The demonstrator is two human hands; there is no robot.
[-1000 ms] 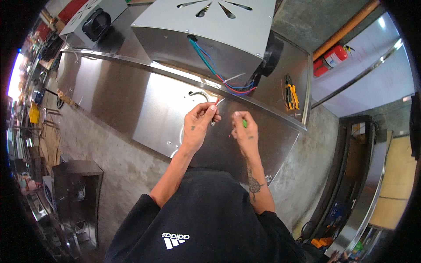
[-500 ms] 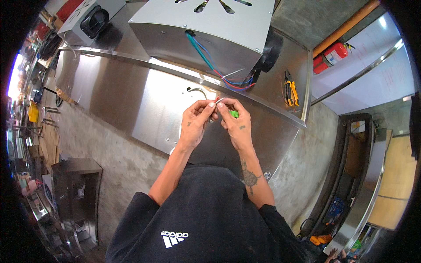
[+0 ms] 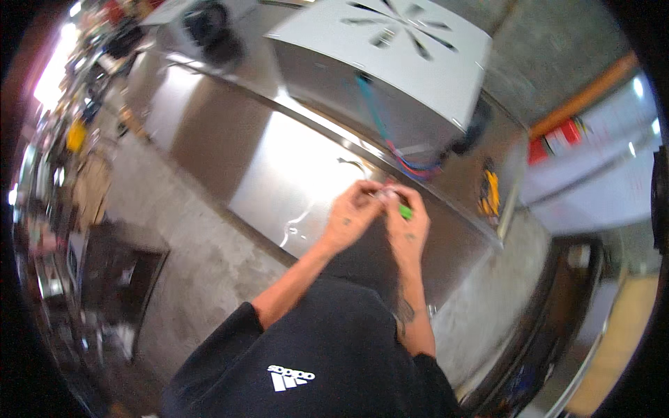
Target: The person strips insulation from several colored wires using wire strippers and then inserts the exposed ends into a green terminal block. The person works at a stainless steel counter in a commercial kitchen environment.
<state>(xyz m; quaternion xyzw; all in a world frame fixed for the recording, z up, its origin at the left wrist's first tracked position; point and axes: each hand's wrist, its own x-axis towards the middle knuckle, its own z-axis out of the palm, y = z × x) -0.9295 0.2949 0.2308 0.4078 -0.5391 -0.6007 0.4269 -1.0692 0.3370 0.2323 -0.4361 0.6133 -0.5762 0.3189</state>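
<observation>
My left hand [image 3: 352, 214] and my right hand [image 3: 408, 226] meet above the steel panel, fingertips pinched together on a thin wire. A bit of red [image 3: 390, 184] shows at the fingertips; blur hides the wire's exact end. Tucked in my right hand is a small bright green object [image 3: 405, 212], its kind unclear. Just beyond, a short dark cable [image 3: 352, 164] comes out of a hole in the shiny steel panel [image 3: 258, 181]. Green, blue and red wires [image 3: 380, 122] hang from the side of a grey metal box [image 3: 411, 63] with a flower-shaped vent.
Yellow-handled pliers [image 3: 490, 191] lie on the steel surface right of the box. A second box with a black round fitting [image 3: 205, 24] stands at the far left. A red fire extinguisher [image 3: 563, 136] is by the white board at right. Concrete floor [image 3: 202, 258] surrounds the bench.
The whole view has swung, so the bench and box sit further right and lower in the picture, and it is blurred. My hands keep their pinch together at the wire.
</observation>
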